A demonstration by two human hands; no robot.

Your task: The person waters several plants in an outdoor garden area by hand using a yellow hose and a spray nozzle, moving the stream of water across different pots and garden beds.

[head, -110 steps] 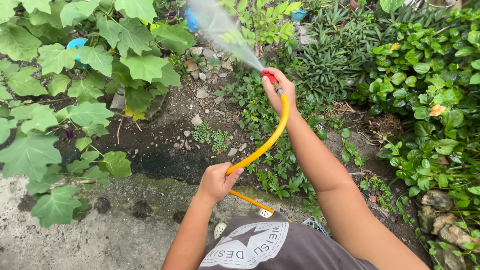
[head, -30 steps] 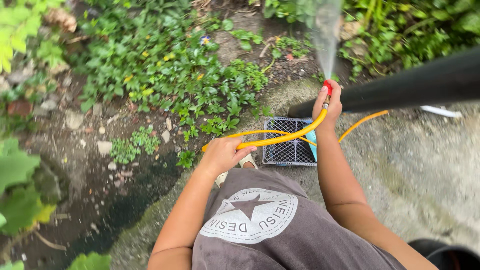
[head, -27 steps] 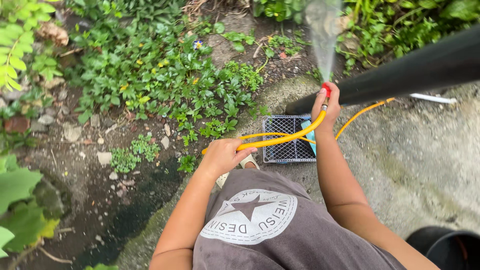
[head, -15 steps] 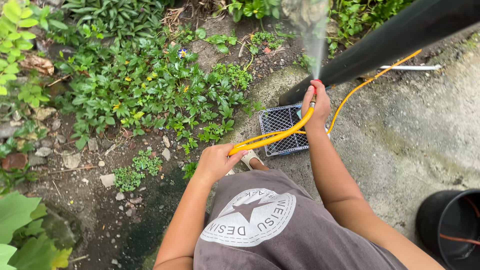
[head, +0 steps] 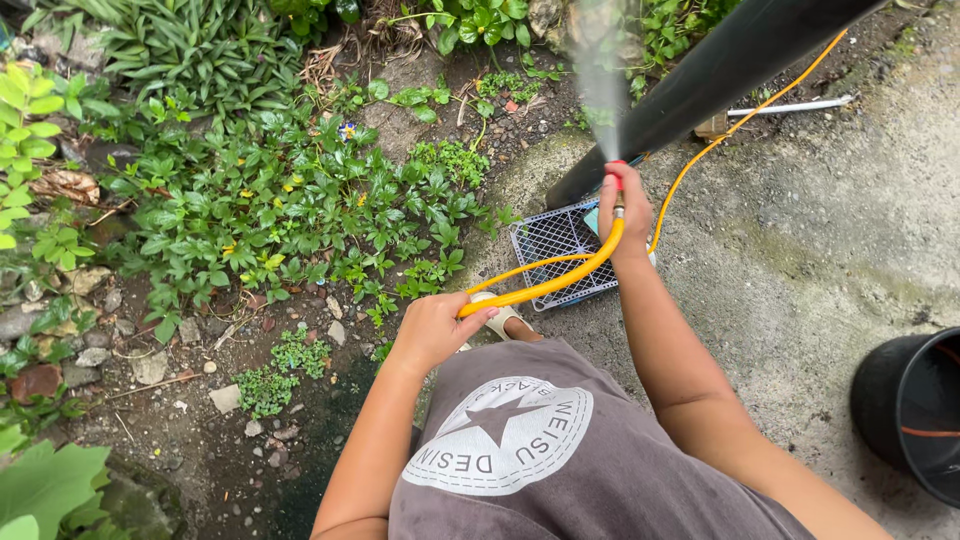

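Both hands' fingers wrapped round yellow hose (head: pixel 560 282), spraying; concrete ground (head: pixel 800 250), weedy soil (head: pixel 300 200)

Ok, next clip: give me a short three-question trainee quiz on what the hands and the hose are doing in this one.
1. True or false: the right hand grips the yellow hose just behind its red nozzle.
2. Which thing lies on the concrete under the hose? A) a grey mesh crate B) a watering can C) a spade
3. Fill in: the left hand holds the hose lower down, and the spray goes up towards the ____.

Key: 1 true; 2 A; 3 plants
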